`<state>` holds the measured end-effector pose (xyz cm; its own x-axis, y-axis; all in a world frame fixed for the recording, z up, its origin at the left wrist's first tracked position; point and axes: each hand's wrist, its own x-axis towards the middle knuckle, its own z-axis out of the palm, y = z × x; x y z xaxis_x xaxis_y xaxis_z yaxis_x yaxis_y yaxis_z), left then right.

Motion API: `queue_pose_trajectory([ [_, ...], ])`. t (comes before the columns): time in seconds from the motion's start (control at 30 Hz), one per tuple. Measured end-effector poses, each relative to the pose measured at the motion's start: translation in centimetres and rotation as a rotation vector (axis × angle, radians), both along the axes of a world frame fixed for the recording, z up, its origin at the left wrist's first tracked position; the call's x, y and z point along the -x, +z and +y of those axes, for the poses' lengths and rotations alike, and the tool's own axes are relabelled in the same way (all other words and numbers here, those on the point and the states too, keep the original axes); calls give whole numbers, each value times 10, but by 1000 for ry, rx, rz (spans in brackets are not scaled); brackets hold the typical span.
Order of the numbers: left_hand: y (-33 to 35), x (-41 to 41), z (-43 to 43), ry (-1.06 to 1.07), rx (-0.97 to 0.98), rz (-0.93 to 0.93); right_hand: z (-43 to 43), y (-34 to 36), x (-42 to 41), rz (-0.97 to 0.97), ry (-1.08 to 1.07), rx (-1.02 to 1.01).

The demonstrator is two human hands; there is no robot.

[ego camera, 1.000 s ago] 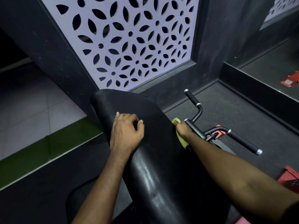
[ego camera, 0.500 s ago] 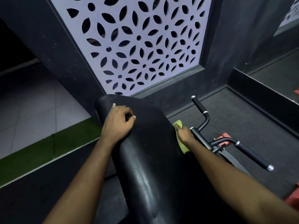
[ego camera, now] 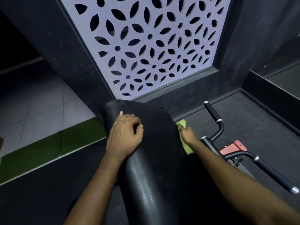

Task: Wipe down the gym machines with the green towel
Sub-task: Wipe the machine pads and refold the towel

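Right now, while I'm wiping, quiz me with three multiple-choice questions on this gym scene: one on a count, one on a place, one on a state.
1. How many black foam-grip handles show? A) one B) two C) four
2. Where is the lime-green cloth towel? A) on the floor B) against the right side of the shiny black vinyl pad C) draped over a handle
3. What is the left hand doing? A) resting bare on the pad B) holding the towel C) gripping a handle
Answers: 1 B, both chrome-capped, right of the pad; 2 B, the right hand holds it there; 3 A, its fingers hold nothing.
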<state>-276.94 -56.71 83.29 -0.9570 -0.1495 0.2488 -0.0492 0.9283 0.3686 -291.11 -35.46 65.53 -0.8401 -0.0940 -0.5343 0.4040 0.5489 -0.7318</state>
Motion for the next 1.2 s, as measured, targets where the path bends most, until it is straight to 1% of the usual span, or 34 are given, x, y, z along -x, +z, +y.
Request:
queue_pose_trajectory([
  [0.1, -1, 1, -1, 5, 3, -7, -21, 11, 21, 6, 28, -24],
  [0.2, 1, 3, -1, 6, 3, 8, -50, 22, 53, 22, 18, 23],
  [0.33, 1, 2, 0, 11, -15, 15, -53, 11, 62, 52, 6, 108],
  [0.47, -2, 2, -2, 9, -23, 21, -38, -9, 57, -11, -10, 154],
  [0.63, -3, 3, -2, 27, -34, 42, -73, -8, 101, 9, 28, 155],
  [0.7, -3, 3, -1, 29, -35, 51, -83, -5, 110, 18, 35, 204],
  [0.8, -2, 4, -2, 36, -37, 48, -78, 3, 96, 68, 41, 263],
  [0.9, -1, 2, 0, 41, -29, 47, -57, 5, 69, 131, 62, 267],
  [1.07, -1, 3, 0, 43, -24, 35, -23, 26, 12, 247, 118, 160],
  [1.2, 0, 3, 2, 76, -32, 38, -4, 42, -23, 265, 179, 46],
])
